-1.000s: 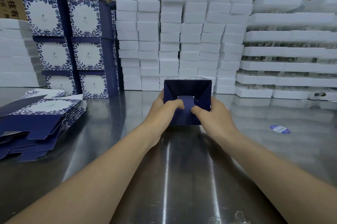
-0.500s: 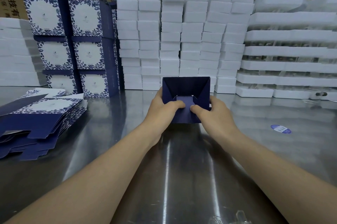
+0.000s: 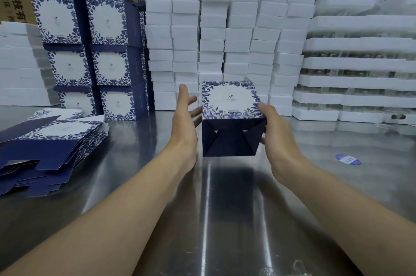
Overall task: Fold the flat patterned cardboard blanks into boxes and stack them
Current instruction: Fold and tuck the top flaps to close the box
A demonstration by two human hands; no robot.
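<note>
A folded blue-and-white floral box point(image 3: 231, 118) is held above the steel table, its patterned face turned up and its closed navy bottom facing me. My right hand point(image 3: 273, 131) grips its right side, thumb on the patterned face. My left hand point(image 3: 185, 118) is spread just left of the box, fingers straight, fingertips near its left edge. A pile of flat patterned blanks point(image 3: 42, 147) lies at the left. Finished boxes point(image 3: 90, 55) stand stacked at the back left in two columns.
White foam blocks point(image 3: 225, 35) are stacked in tall columns behind the box, with white trays point(image 3: 360, 66) at the right and more white stacks at the far left. A blue oval sticker point(image 3: 347, 159) lies on the steel table point(image 3: 225, 208). Brown cartons stand behind.
The box was standing on the table with both hands pressing its bottom flaps in. Now the bottom is closed, the box is lifted and tipped, and my left hand has come off it.
</note>
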